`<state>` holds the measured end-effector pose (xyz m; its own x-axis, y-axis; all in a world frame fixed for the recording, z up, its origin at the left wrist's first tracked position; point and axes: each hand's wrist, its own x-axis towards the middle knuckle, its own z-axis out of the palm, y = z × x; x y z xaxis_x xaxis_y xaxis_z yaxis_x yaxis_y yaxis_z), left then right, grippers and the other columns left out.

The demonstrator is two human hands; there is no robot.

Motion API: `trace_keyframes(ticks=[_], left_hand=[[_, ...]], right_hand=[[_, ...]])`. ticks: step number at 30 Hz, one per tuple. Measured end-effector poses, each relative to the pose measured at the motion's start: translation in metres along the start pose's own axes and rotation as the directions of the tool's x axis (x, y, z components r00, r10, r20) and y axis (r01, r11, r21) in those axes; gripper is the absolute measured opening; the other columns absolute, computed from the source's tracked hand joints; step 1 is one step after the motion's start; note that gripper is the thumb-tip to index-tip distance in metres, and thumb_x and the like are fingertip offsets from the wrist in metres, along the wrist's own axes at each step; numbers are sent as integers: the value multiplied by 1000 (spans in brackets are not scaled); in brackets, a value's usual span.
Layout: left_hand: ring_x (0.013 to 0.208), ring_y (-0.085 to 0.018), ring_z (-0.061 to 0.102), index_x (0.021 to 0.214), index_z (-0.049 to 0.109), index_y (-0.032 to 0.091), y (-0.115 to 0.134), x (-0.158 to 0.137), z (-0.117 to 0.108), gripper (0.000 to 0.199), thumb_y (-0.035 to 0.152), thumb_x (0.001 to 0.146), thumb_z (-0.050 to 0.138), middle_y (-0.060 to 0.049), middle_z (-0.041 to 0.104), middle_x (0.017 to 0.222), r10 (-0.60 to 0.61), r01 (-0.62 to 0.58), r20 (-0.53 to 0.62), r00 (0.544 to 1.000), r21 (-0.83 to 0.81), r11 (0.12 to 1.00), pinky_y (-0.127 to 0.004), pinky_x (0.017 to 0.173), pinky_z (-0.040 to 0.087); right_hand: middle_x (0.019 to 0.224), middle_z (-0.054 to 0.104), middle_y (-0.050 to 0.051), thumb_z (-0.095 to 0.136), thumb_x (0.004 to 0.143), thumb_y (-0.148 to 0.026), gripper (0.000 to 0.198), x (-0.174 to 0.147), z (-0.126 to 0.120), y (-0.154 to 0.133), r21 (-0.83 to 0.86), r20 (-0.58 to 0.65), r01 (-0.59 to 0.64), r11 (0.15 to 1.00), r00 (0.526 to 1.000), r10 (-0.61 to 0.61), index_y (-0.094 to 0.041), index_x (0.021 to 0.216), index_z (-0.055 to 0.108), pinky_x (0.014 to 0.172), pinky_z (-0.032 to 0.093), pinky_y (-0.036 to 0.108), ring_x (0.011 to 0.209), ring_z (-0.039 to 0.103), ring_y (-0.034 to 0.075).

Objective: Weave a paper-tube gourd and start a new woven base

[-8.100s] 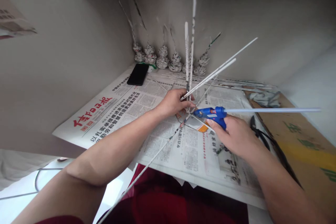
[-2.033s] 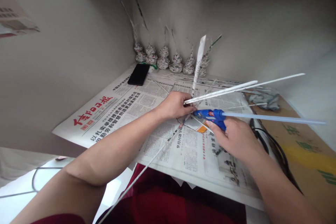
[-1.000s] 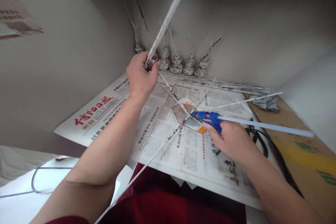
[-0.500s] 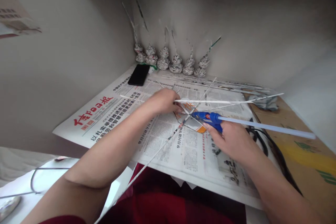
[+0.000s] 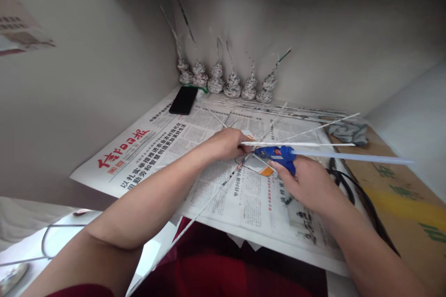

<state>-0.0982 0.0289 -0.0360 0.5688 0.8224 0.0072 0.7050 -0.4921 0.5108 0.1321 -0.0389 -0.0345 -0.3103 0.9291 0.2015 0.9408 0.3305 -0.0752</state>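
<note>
My left hand (image 5: 228,144) has its fingers closed on a thin white rolled-paper stick (image 5: 303,144), which points to the right. In my right hand (image 5: 308,181) is a blue hot glue gun (image 5: 280,157), with a long clear glue stick (image 5: 355,155) out of its back. The gun's nozzle is close to my left fingertips, over the spot where several paper sticks (image 5: 223,185) cross. Beneath the crossing lies a grey-and-orange card (image 5: 266,171). My left fingers partly hide the crossing, so I cannot tell whether the nozzle touches it.
Newspaper (image 5: 153,167) covers the work surface. Several gourd-shaped woven paper pieces (image 5: 232,86) stand along the back wall, near a black phone (image 5: 183,100). More paper sticks (image 5: 278,110), a grey cloth (image 5: 348,132), a black cable (image 5: 372,218) and cardboard (image 5: 407,195) are beyond and right.
My left hand has shifted slightly right and nearer to me, bringing its paper stick down beside the glue gun. The gun's rear glue stick has swung up a little.
</note>
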Motion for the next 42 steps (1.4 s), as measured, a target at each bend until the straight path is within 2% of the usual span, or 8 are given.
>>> trace_keyframes(ticks=[7,14,26,29,31,33,37,42], left_hand=[[69,-16,64,77,75,23,0,1,0,22,14,66,58,0,73,76,5,-5,14,1000,-44,999,-21,65,42],[64,-15,62,73,72,20,-1,2,2,18,12,65,58,1,71,70,7,-8,-26,1000,-43,999,-21,59,39],[68,-14,61,80,73,20,-4,2,1,20,14,66,60,2,71,74,4,-1,31,1000,-113,994,-21,62,41],[71,-15,60,86,71,18,-3,2,-2,18,26,71,65,0,70,77,10,-25,-78,997,-190,981,-22,65,42],[73,-14,59,89,67,16,-3,2,-6,22,34,78,61,-2,69,81,9,-82,-226,974,-317,945,-23,66,42],[74,-12,58,88,63,14,-2,3,-10,25,37,85,53,-4,68,85,-10,-146,-315,949,-466,872,-23,69,44],[71,-10,56,85,62,14,1,5,-13,31,41,91,46,-5,67,86,-112,-148,-327,938,-673,725,-23,68,45],[61,-9,49,86,68,16,0,6,-10,33,44,88,51,-2,64,78,-221,-105,-343,913,-721,684,-21,58,40]], right_hand=[[73,68,11,39,94,-49,41,-1,3,2,-18,-17,9,1000,1000,-10,-18,79,60,60,40,34,67,64,26],[62,63,8,41,93,-49,40,-1,4,0,-42,-22,12,999,1000,-13,-18,77,61,54,36,32,58,60,23],[67,66,9,41,93,-47,40,-2,3,5,8,-22,15,1000,1000,-15,-17,81,64,56,38,32,62,62,24],[73,68,10,41,93,-45,38,-1,3,5,46,-17,16,999,1000,-15,-16,85,65,60,42,33,68,65,25],[76,70,11,41,93,-44,37,0,3,5,52,-9,19,998,1000,-18,-16,87,65,62,43,33,71,66,25],[77,70,12,41,94,-44,38,0,4,4,34,-7,21,999,1000,-21,-16,85,65,64,43,34,71,66,26],[77,69,12,39,95,-46,39,0,4,3,13,-1,30,999,1000,-30,-16,84,62,65,43,34,72,66,26],[76,69,12,40,94,-45,38,0,4,3,24,-11,34,999,999,-34,-17,82,62,64,43,35,70,66,26]])
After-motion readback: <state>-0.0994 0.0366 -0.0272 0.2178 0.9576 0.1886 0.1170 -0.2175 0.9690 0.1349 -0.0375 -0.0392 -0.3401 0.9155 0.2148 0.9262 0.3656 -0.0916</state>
